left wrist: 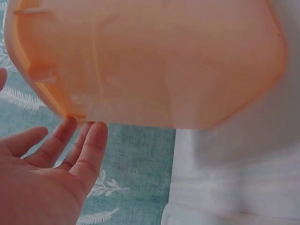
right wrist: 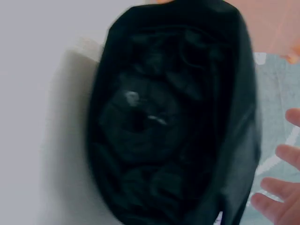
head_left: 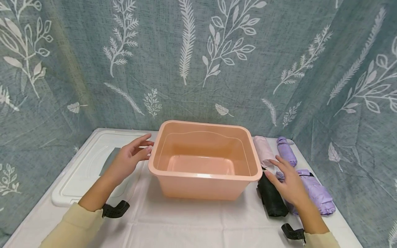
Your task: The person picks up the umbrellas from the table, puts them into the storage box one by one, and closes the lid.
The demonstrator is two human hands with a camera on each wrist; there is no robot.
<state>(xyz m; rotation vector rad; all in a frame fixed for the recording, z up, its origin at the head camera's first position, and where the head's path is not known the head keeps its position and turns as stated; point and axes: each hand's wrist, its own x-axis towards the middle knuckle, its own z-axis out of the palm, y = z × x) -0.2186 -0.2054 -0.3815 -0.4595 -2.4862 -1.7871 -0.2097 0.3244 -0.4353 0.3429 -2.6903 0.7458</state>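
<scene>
A peach plastic bin (head_left: 204, 187) stands upright, its inside bare. Beside its left rim is my left hand (head_left: 128, 160), fingers relaxed; in the left wrist view the fingertips (left wrist: 96, 131) come up to the bin's edge, and whether they touch I cannot tell. My right hand (head_left: 289, 184) hovers with loosely spread fingers over a black rolled fabric bundle (head_left: 273, 198) and holds nothing. Around it lie a pale pink roll (head_left: 263, 150), a slim purple roll (head_left: 286, 151) and a bulkier purple bundle (head_left: 319, 196), partly hidden by the hand. The black bundle fills the right wrist view.
A white lid (head_left: 80, 165) with a grey patch lies flat at the left, partly behind my left forearm. White cloth (head_left: 173, 224) covers the table. Blue-green curtains (head_left: 149, 41) with white leaf prints hang behind and at both sides.
</scene>
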